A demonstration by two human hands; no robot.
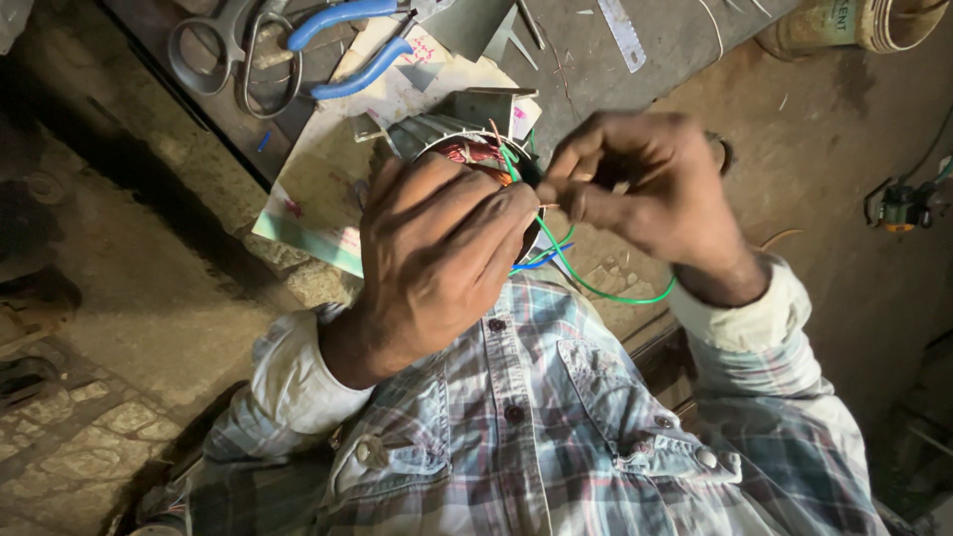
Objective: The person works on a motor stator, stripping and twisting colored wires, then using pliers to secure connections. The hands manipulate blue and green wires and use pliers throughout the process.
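- Head view: the left hand [437, 263] is wrapped around a round motor stator [475, 159], its fingers [496, 223] curled shut over the front of it, so that only the upper rim, some reddish copper winding and part of the ribbed metal shell show.
- The stator is held up in front of the person's chest, above the checked shirt [536, 417], not resting on anything visible.
- The right hand [645, 189] is just beside the left, fingers pinched together on a thin wire end at the stator's rim; I cannot tell which wire the pinch has.
- A green wire [596, 288] runs from the winding down between the hands and loops under the right wrist; a blue wire [541, 263] pokes out below the left fingers.
- Behind the hands is the table [685, 50], dark and scuffed, with paper sheets [397, 109] lying on it.
- On the table's far part lie grey scissors [223, 50] and blue-handled pliers [347, 45], touching each other, well apart from both hands.
- A small metal ruler [622, 35] lies further right on the table.
- A roll of yellowish tape or strip [854, 25] lies at the top right edge; what is inside it cannot be seen.
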